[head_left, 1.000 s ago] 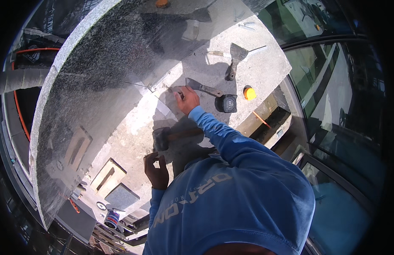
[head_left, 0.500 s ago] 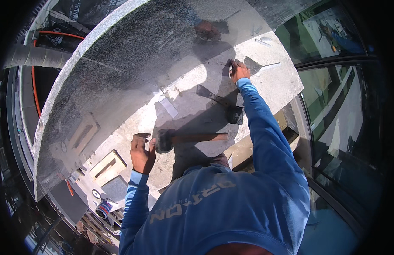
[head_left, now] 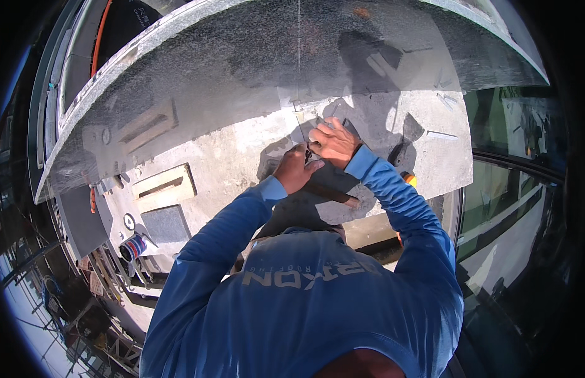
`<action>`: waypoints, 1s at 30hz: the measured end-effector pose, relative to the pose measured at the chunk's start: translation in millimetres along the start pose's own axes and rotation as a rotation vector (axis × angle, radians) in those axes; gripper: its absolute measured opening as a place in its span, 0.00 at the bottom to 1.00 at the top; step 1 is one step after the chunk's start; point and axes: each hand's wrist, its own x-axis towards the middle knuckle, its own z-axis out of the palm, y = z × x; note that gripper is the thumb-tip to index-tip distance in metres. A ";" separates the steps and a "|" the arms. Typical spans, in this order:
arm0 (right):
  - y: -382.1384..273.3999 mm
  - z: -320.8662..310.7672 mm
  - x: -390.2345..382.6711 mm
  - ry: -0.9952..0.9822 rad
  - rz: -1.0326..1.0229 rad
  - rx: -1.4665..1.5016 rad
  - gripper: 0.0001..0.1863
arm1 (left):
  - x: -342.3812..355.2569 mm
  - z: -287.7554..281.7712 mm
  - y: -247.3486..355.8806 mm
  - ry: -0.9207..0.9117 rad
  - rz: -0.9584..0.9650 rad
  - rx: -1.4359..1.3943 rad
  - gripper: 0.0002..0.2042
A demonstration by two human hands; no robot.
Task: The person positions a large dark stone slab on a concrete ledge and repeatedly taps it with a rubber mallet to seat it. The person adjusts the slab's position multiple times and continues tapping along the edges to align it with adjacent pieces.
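My left hand and my right hand meet in front of me, above the pale concrete ledge. The fingers of both are bent and closed, pinching at a small dark thing between them that is too small to name. Just below them lies a mallet, its wooden handle showing while its head is hidden by my hands and their shadow. Right of my right hand a scraper with a dark flat blade rests on the ledge.
A curved, polished grey granite panel stands along the ledge's far side. At left lie a slotted wooden float, a grey slab, a tape roll and a blue-and-red can. Dark-framed glass borders the right.
My right hand has come back from the far right, and my left hand has moved right from beside the mallet head. Both now meet in the middle. The view has turned.
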 end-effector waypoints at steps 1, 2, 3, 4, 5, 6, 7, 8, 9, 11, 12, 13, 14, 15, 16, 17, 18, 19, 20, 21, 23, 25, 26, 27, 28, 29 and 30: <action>-11.3 3.8 9.4 0.037 -0.008 0.017 0.10 | -2.4 -3.0 -4.5 -0.047 -0.102 -0.079 0.13; -21.1 9.0 17.3 0.075 -0.026 0.038 0.12 | -8.8 -6.2 -13.1 -0.087 -0.210 -0.159 0.13; -29.5 9.9 23.0 0.180 0.024 0.083 0.13 | -23.7 -4.5 -33.6 0.053 -0.084 -0.014 0.11; -37.3 10.8 28.9 0.285 0.075 0.130 0.14 | -40.6 -6.0 -55.1 0.096 -0.110 -0.034 0.10; -44.0 13.3 32.5 0.387 0.134 0.177 0.16 | -54.6 -13.2 -68.7 0.132 -0.131 -0.057 0.10; -49.6 17.3 34.1 0.421 0.276 0.260 0.17 | -65.9 -18.8 -82.3 0.174 -0.147 -0.083 0.09; -55.8 27.3 34.5 0.453 0.418 0.344 0.19 | -78.4 -22.3 -101.4 0.221 -0.279 -0.245 0.09; -61.6 40.4 34.2 0.481 0.564 0.429 0.20 | -93.1 -24.7 -123.1 0.265 -0.411 -0.406 0.08; -58.6 59.7 28.6 0.481 0.601 0.453 0.22 | -105.3 -26.3 -137.4 0.309 -0.545 -0.573 0.08; -63.0 95.9 11.7 0.339 0.710 0.500 0.22 | -110.8 -32.2 -153.3 0.352 -0.636 -0.775 0.08; -63.6 108.0 4.3 0.270 0.766 0.515 0.22 | -107.6 -34.0 -161.0 0.370 -0.674 -0.880 0.07; -65.0 116.6 -0.9 0.249 0.750 0.508 0.22 | -104.4 -31.4 -168.1 0.409 -0.757 -0.961 0.06; -68.2 122.4 -8.7 0.224 0.739 0.499 0.21 | -104.9 -26.4 -177.1 0.424 -0.753 -0.955 0.06; -69.4 124.2 -14.6 0.204 0.728 0.487 0.21 | -103.3 -20.5 -186.5 0.437 -0.745 -0.949 0.06; -70.5 126.4 -20.5 0.230 0.717 0.512 0.21 | -102.5 -14.5 -195.3 0.450 -0.736 -0.942 0.06; -70.8 126.1 -25.3 0.257 0.707 0.536 0.21 | -100.4 -9.5 -200.7 0.489 -0.728 -0.972 0.07; -69.6 125.9 -30.0 0.284 0.696 0.560 0.21 | -98.2 -4.3 -205.8 0.528 -0.719 -1.001 0.07; -67.2 125.6 -34.6 0.249 0.743 0.600 0.20 | -96.2 0.9 -210.7 0.567 -0.711 -1.031 0.07; -65.7 123.7 -38.2 0.216 0.794 0.640 0.20 | -94.4 3.5 -212.2 0.574 -0.724 -1.013 0.08; -62.0 121.7 -41.1 0.182 0.844 0.681 0.20 | -93.5 6.1 -213.3 0.580 -0.738 -0.995 0.08; -51.5 126.3 -50.1 0.181 0.860 0.562 0.20 | -91.9 11.3 -220.0 0.609 -0.710 -0.962 0.08; -39.8 132.5 -54.4 0.164 0.894 0.475 0.21 | -90.5 13.4 -232.7 0.651 -0.625 -0.934 0.09; -34.5 134.0 -49.8 0.149 0.927 0.451 0.21 | -89.1 10.2 -236.1 0.630 -0.607 -0.935 0.09; -31.1 136.2 -46.5 0.131 0.962 0.427 0.22 | -86.8 4.6 -236.2 0.604 -0.592 -0.937 0.09; -27.8 143.4 -43.9 0.133 0.949 0.419 0.22 | -83.5 -0.4 -236.0 0.580 -0.577 -0.940 0.09; -22.5 152.4 -39.0 0.144 0.938 0.408 0.22 | -75.4 -6.0 -237.2 0.564 -0.658 -0.916 0.11; -20.0 156.6 -28.9 0.155 0.920 0.402 0.23 | -68.4 -13.1 -232.7 0.564 -0.671 -0.880 0.10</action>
